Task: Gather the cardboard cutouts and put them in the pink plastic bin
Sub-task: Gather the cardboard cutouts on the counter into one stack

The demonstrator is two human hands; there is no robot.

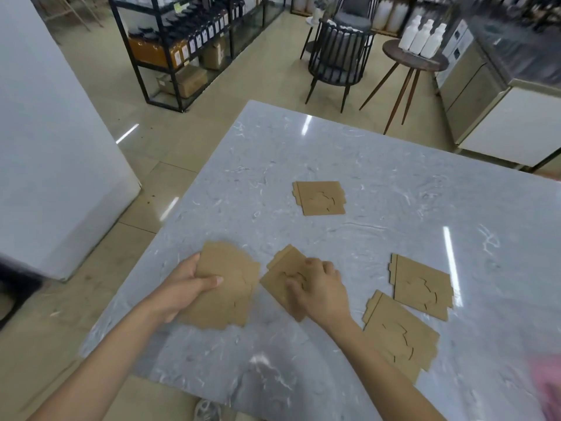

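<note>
My left hand (185,287) grips a stack of brown cardboard cutouts (227,287), thumb on top, held just above the marble table (364,153). My right hand (318,287) presses down on another cutout (279,268) lying beside the stack, fingers curled onto it. Three more cutouts lie flat: one further back (318,197), one to the right (422,284), and one nearer me (400,332), partly under my right forearm. A blurred pink shape, the pink bin (546,387), shows at the bottom right edge.
The table's left edge drops to a tiled floor. A white block (54,147) stands to the left. Beyond the table are a black shelf (182,41), a dark chair (340,53), a small round table with white bottles (416,56) and a counter (501,110).
</note>
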